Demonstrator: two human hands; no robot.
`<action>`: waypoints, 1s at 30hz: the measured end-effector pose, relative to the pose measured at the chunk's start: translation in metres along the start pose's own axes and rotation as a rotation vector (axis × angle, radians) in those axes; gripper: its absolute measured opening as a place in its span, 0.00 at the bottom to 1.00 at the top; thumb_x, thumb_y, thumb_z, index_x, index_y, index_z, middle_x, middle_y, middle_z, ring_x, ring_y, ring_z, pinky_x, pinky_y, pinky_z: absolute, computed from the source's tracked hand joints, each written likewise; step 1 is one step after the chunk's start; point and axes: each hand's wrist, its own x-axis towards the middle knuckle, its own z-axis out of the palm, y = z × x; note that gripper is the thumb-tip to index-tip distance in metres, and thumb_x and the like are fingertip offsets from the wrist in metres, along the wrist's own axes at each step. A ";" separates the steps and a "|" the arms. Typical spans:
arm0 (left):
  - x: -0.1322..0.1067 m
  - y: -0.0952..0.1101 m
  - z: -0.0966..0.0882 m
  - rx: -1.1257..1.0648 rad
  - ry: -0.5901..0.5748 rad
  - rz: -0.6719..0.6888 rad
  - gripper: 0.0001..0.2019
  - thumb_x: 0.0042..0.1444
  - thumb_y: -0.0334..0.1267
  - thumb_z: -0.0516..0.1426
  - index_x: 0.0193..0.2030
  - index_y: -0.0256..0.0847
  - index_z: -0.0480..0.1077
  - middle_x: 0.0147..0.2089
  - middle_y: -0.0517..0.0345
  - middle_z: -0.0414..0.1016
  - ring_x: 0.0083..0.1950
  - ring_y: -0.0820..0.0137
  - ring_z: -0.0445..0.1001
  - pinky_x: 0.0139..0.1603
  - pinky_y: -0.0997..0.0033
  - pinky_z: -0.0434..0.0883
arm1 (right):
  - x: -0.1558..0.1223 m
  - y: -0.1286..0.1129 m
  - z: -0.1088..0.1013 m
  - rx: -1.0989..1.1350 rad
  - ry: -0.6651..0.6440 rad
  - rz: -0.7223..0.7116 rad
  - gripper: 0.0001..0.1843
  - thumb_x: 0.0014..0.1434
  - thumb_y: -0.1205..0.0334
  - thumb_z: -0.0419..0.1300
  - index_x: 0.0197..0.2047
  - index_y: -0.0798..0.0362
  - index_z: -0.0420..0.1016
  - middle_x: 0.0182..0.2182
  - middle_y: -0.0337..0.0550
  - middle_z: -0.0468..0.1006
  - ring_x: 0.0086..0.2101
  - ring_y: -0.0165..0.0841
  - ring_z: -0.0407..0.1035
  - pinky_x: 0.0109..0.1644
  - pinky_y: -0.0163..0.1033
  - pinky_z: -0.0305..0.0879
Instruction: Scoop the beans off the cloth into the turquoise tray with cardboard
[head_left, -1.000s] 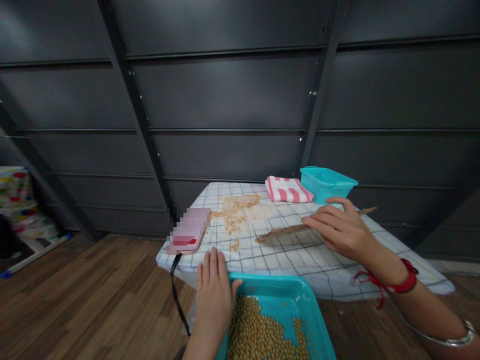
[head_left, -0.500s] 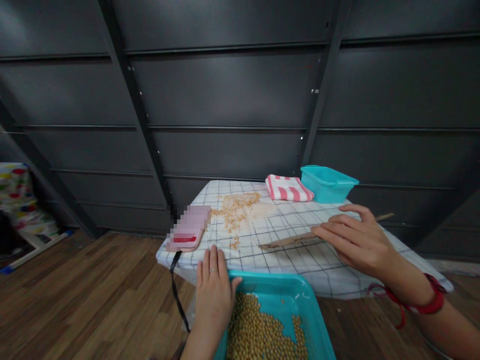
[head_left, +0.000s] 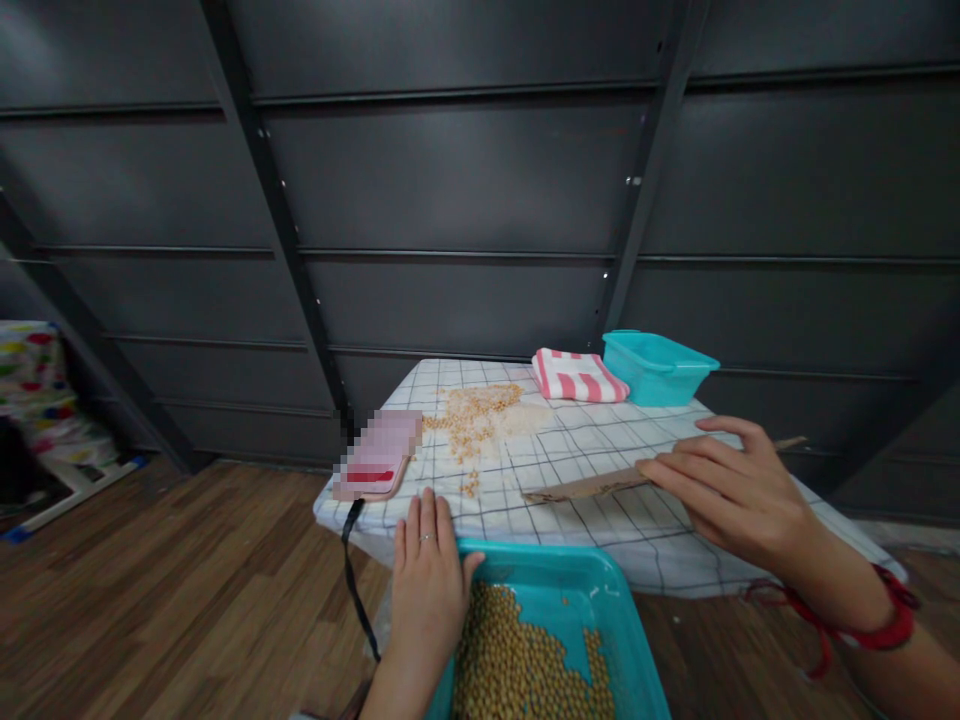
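My right hand pinches a thin strip of brown cardboard, held low over the right half of the checked tablecloth. The strip's left end points toward the table's middle. My left hand lies flat, palm down, its fingers stretched onto the cloth's front edge. Its thumb rests at the left rim of a teal basin. Inside that basin is a layer of yellowish-green beans. Loose yellow beans are scattered on the cloth, beside a patch of pale fine grains.
A pink phone, partly blurred out, is at the table's left edge, with a black strap hanging down. A folded pink-and-white striped towel lies at the back beside a smaller teal basket. Dark wall panels stand behind.
My right hand has moved slightly to the right and toward me, carrying the cardboard strip along. My left hand remains at the basin's rim.
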 end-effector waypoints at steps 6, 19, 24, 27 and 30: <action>0.000 -0.001 -0.001 -0.018 -0.019 -0.006 0.31 0.58 0.51 0.40 0.55 0.25 0.60 0.57 0.32 0.65 0.59 0.51 0.60 0.55 0.47 0.61 | -0.002 -0.004 -0.002 0.029 0.010 0.008 0.14 0.53 0.79 0.49 0.39 0.54 0.67 0.25 0.38 0.75 0.28 0.29 0.65 0.43 0.44 0.58; 0.002 -0.002 -0.004 -0.008 -0.055 0.003 0.31 0.58 0.51 0.40 0.56 0.26 0.59 0.58 0.33 0.63 0.60 0.52 0.59 0.55 0.48 0.60 | -0.003 -0.012 -0.006 0.071 -0.050 0.045 0.15 0.54 0.79 0.48 0.37 0.51 0.66 0.27 0.35 0.76 0.28 0.27 0.64 0.45 0.43 0.56; 0.000 -0.002 -0.002 -0.021 -0.022 0.002 0.30 0.58 0.50 0.41 0.55 0.24 0.60 0.57 0.32 0.64 0.59 0.51 0.60 0.54 0.48 0.61 | -0.003 -0.016 -0.011 0.140 -0.077 0.059 0.13 0.56 0.77 0.47 0.36 0.51 0.66 0.25 0.33 0.74 0.28 0.27 0.64 0.46 0.43 0.55; -0.001 -0.001 0.001 -0.026 0.006 -0.007 0.29 0.58 0.49 0.41 0.57 0.26 0.58 0.58 0.33 0.64 0.59 0.52 0.60 0.55 0.48 0.61 | -0.002 -0.019 -0.018 0.242 -0.098 0.103 0.13 0.61 0.71 0.43 0.37 0.50 0.67 0.25 0.34 0.73 0.28 0.28 0.64 0.47 0.42 0.55; -0.001 -0.001 0.002 -0.031 0.030 -0.008 0.29 0.58 0.49 0.41 0.57 0.27 0.57 0.57 0.34 0.64 0.59 0.53 0.60 0.54 0.48 0.61 | 0.002 -0.020 -0.025 0.287 -0.085 0.120 0.15 0.63 0.67 0.41 0.37 0.50 0.67 0.25 0.33 0.74 0.28 0.27 0.65 0.46 0.40 0.55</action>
